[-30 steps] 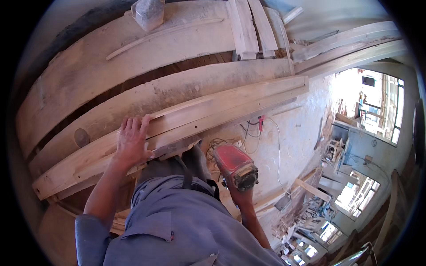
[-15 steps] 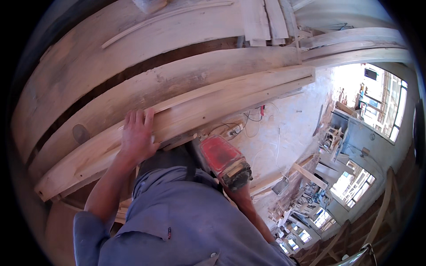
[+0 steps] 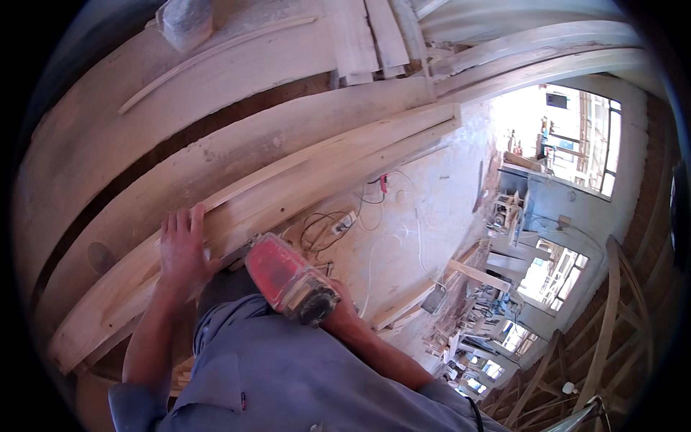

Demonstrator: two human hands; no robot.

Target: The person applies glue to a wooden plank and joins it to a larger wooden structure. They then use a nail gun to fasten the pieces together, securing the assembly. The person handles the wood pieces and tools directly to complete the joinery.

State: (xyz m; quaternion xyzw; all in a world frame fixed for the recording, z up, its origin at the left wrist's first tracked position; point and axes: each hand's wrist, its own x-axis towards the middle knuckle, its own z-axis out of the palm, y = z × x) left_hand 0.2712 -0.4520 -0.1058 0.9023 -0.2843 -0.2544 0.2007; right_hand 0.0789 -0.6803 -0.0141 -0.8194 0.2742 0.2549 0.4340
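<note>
A long pale wooden beam [image 3: 317, 162] with a groove and small holes along its near side lies across the bench before me. My left hand [image 3: 184, 248] rests over its top edge, fingers laid on the wood and slightly apart. Close to the near side of the beam is a red power tool [image 3: 277, 268] with a dark end; its exact kind is unclear. My right hand [image 3: 343, 309] grips it from the right, with most of the fingers hidden behind its body. The tool's front end is at the beam's near face; whether they touch cannot be seen.
Wide planks [image 3: 237, 147] form the bench top, with a dark gap between them. A thin strip [image 3: 216, 61] and a wrapped lump [image 3: 186, 23] lie farther back. Cables and a socket block [image 3: 344, 222] are on the dusty floor, and cluttered benches stand by the windows at right.
The power tool in my right hand has moved left and closer to the beam. My view has shifted, sliding the scene leftward. My left hand stays on the beam.
</note>
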